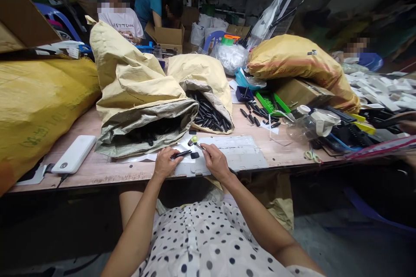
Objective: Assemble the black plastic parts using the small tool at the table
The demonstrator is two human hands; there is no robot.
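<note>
My left hand [165,162] is closed on a slim black pen-like part [182,154] that points to the right, just above the table's front edge. In my right hand [215,160] is a small hammer-like tool [194,140] with a thin shaft and a round yellow-green head; its head is slightly above and beyond the black part. A small flat black piece [195,155] lies between my hands on a grey sheet [240,151]. Close behind them, an open sack [139,82] and a second sack [201,67] hold many black pen-like parts.
At left, a white power bank [74,154] with a cable lies before a yellow sack [42,112]. Loose black parts and a green tray [272,103] are at right, near a clear plastic jar [302,130] and scissors [312,156]. Two people [147,4] are across the table.
</note>
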